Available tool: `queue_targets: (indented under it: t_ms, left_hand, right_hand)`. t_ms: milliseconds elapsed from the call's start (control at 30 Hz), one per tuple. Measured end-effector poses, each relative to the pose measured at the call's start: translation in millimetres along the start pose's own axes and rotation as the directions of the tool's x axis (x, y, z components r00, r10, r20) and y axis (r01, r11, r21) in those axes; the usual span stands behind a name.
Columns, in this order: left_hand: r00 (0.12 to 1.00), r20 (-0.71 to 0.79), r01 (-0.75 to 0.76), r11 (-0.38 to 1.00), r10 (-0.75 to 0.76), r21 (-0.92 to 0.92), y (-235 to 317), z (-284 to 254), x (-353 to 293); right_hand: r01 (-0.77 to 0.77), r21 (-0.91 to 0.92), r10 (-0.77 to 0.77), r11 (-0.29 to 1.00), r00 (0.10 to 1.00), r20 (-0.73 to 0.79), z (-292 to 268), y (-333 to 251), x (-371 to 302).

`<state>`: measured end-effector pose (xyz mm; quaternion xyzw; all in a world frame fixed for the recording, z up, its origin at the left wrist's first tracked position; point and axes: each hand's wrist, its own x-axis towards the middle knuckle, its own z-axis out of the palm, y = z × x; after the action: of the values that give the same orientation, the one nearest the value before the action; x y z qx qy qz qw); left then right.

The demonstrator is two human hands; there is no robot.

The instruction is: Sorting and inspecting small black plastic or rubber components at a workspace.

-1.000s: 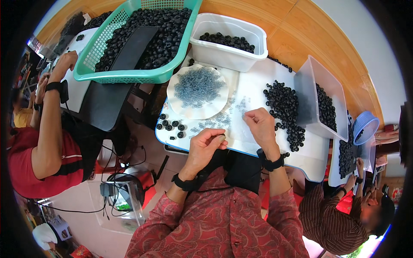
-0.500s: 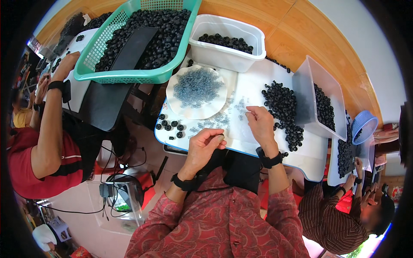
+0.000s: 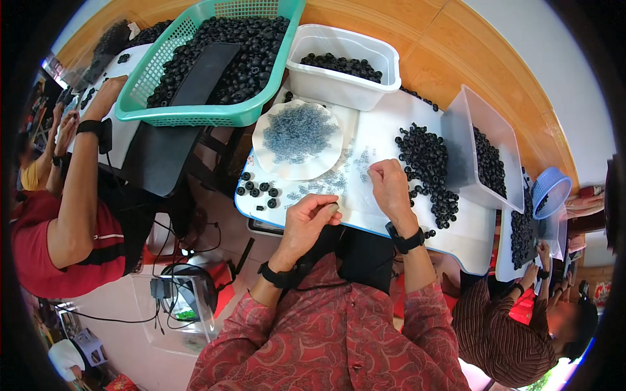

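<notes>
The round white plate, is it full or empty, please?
Partly filled: the plate holds small translucent bluish pieces; its rim is bare.

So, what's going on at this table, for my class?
A person sits at a white table, both hands with curled fingers. The left hand is at the near edge; the right hand is beside a pile of black parts. What either grip holds is too small to tell. Small clear pieces lie on a white dish and loose nearby.
</notes>
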<state>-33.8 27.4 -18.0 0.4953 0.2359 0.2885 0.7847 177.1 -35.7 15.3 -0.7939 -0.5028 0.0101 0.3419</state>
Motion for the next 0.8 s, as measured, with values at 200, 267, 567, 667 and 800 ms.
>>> queue_targets:
  t_ms: [200,267,567,667,800]
  left_hand:
    - [1.0,-0.009,-0.026,1.0,0.026,-0.012,-1.3,3.5,0.6]
    - [1.0,-0.025,-0.001,0.999,0.0,-0.055,0.2,6.0,-0.7]
    - [0.987,0.123,0.154,0.83,-0.103,-0.536,16.7,20.9,-3.6]
    - [0.985,0.123,0.172,0.816,-0.124,-0.552,18.8,24.7,-4.9]
    - [0.985,0.102,0.174,0.818,-0.141,-0.549,19.7,26.9,-7.7]
  right_hand:
    - [-0.017,-0.126,0.028,0.992,0.996,0.085,-11.2,6.0,-11.4]
    - [-0.02,-0.132,0.029,0.991,0.998,0.064,-13.9,2.2,-16.2]
    - [-0.22,0.434,0.176,0.874,0.975,0.139,-43.5,-56.6,-50.0]
    - [-0.226,0.497,0.152,0.838,0.971,0.185,-46.1,-68.1,-58.9]
    - [-0.228,0.52,0.129,0.823,0.967,0.221,-43.4,-74.0,-64.6]
